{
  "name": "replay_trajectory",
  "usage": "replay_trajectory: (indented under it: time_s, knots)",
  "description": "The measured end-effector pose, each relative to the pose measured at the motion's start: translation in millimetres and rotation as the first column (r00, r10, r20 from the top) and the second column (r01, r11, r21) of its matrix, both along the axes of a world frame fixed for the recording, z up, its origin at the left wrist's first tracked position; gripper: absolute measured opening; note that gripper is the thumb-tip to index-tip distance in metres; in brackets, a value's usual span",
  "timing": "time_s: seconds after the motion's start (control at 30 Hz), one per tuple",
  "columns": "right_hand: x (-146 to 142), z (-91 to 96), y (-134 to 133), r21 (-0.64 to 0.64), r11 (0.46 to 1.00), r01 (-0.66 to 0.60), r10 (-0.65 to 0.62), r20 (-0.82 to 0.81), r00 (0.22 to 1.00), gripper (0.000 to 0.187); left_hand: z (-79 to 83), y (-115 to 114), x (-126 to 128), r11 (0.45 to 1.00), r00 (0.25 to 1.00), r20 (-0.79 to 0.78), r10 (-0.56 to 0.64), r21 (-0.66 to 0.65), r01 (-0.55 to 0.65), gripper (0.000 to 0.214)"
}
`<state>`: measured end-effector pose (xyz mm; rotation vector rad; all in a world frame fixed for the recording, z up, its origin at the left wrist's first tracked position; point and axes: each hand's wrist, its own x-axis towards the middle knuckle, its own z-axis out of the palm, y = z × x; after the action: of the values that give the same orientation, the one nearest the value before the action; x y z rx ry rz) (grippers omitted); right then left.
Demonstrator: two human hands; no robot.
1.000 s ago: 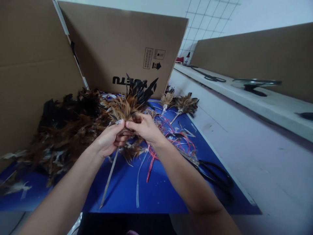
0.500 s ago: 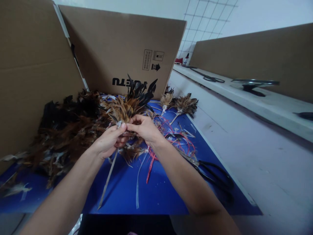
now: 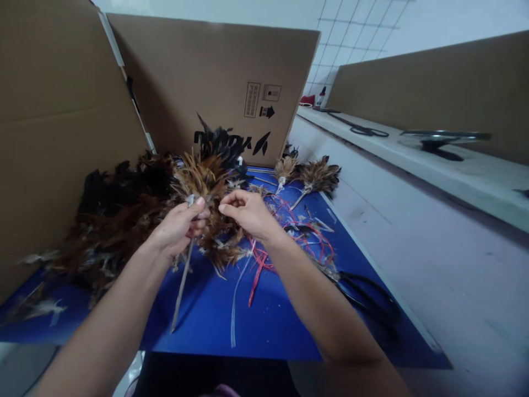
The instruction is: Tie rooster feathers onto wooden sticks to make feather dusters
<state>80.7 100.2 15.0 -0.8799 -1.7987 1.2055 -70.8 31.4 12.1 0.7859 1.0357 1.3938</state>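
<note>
My left hand grips a feather duster where its feathers meet the stick. The brown and black feathers fan away from me, and the thin wooden stick slants down toward the near edge. Pale binding shows just above my left thumb. A little to the right, my right hand is closed in a pinch, thumb against forefinger, apart from my left hand. Anything between those fingertips is too small to make out. Below the right hand lie loose feathers and red plastic strands.
A heap of brown and black feathers covers the left of the blue board. Black-handled scissors lie at right. Two smaller feather bundles on sticks rest at the back. Cardboard stands behind; a white ledge runs along the right.
My right hand has drawn away to the right from the duster's binding, which both hands were touching. My left hand, still holding the duster, has shifted slightly left. The view has moved a little.
</note>
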Motion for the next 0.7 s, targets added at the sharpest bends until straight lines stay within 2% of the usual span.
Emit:
replay_trajectory:
  time_s: [0.1, 0.27, 0.37, 0.5, 0.63, 0.7]
  knots:
    - [5.2, -5.6, 4.0, 0.065, 0.998, -0.007, 0.001, 0.091, 0.996, 0.01, 14.5, -2.9, -13.0, 0.998, 0.999, 0.012, 0.036, 0.054, -0.037, 0.03]
    - [2.9, -15.0, 1.1, 0.139, 0.966, -0.219, 0.179, 0.253, 0.951, 0.006, 42.5, -19.9, -41.5, 0.991, 0.994, -0.04, 0.105, 0.092, -0.101, 0.027]
    - [-11.0, -19.5, -7.2, 0.197, 0.928, -0.315, 0.221, 0.39, 0.894, 0.009, 52.6, -33.4, -56.0, 0.988, 0.985, -0.094, 0.141, 0.076, -0.134, 0.026]
    - [-41.8, -29.2, -24.3, 0.328, 0.83, -0.451, 0.207, 0.57, 0.795, 0.019, 58.3, -48.3, -63.4, 0.987, 0.971, -0.176, 0.159, 0.058, -0.151, 0.028]
    - [-77.3, -40.9, -40.3, 0.466, 0.709, -0.529, 0.071, 0.699, 0.712, 0.048, 59.6, -57.1, -62.7, 0.987, 0.959, -0.233, 0.163, 0.053, -0.155, 0.028]
    - [-93.4, -45.1, -41.6, 0.462, 0.676, -0.573, 0.026, 0.763, 0.646, 0.048, 59.4, -60.8, -62.2, 0.987, 0.959, -0.236, 0.16, 0.049, -0.153, 0.027]
